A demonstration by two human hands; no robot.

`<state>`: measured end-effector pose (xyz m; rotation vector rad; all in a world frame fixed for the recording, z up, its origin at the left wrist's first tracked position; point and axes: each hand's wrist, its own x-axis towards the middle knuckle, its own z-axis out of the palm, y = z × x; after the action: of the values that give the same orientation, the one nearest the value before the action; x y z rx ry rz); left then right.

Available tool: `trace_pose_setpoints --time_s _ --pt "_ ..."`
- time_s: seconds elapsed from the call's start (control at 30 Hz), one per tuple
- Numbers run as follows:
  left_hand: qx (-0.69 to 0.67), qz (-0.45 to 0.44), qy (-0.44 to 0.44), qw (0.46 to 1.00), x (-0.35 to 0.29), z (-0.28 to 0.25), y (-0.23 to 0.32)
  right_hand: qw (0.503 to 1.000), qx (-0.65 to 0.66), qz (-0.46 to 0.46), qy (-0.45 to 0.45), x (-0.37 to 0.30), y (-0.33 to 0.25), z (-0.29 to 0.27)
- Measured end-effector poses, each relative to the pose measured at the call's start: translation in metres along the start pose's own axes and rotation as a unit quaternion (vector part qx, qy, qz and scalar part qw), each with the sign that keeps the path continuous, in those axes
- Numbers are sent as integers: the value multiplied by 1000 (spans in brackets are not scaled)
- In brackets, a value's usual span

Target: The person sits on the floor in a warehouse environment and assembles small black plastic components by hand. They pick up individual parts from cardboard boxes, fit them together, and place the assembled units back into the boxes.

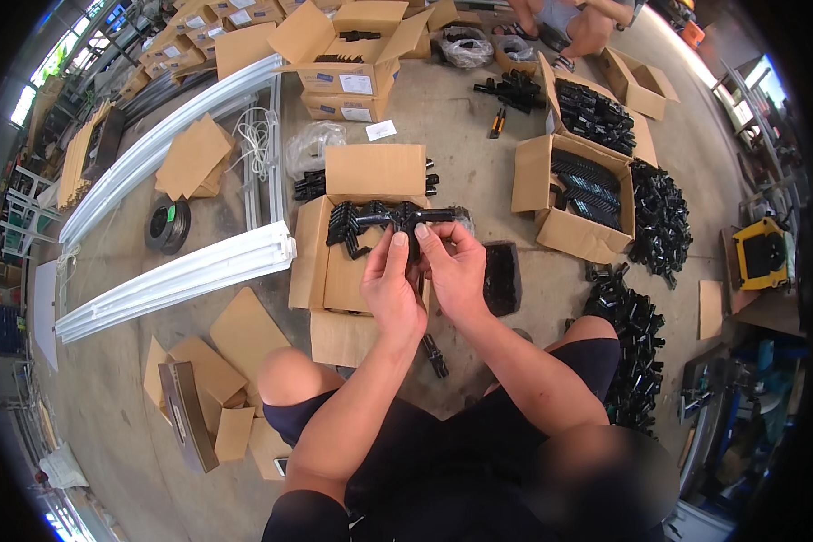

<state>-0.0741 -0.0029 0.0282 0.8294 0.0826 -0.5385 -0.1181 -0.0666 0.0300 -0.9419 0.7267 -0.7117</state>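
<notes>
My left hand (394,294) and my right hand (453,269) are together in front of me, both closed on one black T-shaped part (438,215). Both thumbs press against its upright stem, and its crossbar extends out beyond my fingers. Beneath and beyond my hands stands an open cardboard box (309,257) with its flaps spread. Along its far side lies a row of similar black parts (345,226). A loose black piece (435,358) is on the floor between my knees. Just right of my right hand sits a dark block-shaped object (502,278).
Another open carton (565,237) of black parts stands at right, beside heaped black parts (661,221). Long white metal profiles (181,275) lie at left, near a dark spool (168,226). Stacked cartons (334,107) stand at the back. Another person (587,27) crouches at far right.
</notes>
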Motion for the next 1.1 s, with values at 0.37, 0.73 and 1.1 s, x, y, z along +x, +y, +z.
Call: trace_pose_setpoints --time_s 0.37,0.73,1.1 --pt "10 -69 -54 996 19 -11 19 994 -49 -79 -51 18 -9 -31" --pt "-87 -396 -268 874 0 -63 50 820 -389 -226 -354 -7 -52 -68" --pt "179 -136 -258 940 -4 -54 48 847 -421 -228 -231 -12 -44 -58"
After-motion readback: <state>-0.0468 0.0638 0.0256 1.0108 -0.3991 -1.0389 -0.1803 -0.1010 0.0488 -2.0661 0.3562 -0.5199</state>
